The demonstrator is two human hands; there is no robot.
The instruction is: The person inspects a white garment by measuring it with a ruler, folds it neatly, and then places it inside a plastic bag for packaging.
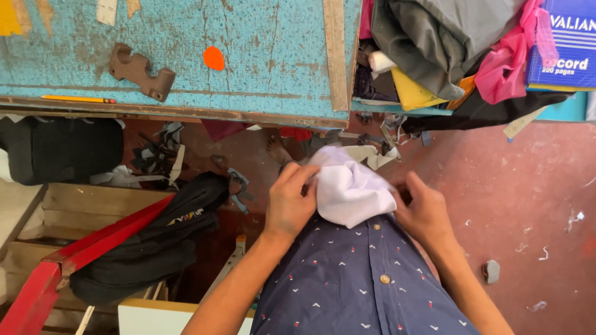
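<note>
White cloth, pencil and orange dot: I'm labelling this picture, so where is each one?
white cloth (351, 189): head view, middle of the bunched fabric between both hands.
pencil (77, 99): head view, mid-shaft, at the table's front edge.
orange dot (213, 58): head view, its centre, on the blue tabletop.

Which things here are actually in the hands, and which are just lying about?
In hand: white cloth, gripped by the left hand and right hand.

Lying about: pencil, brown metal piece and orange patch on the blue table; fabric pile; black bag.
</note>
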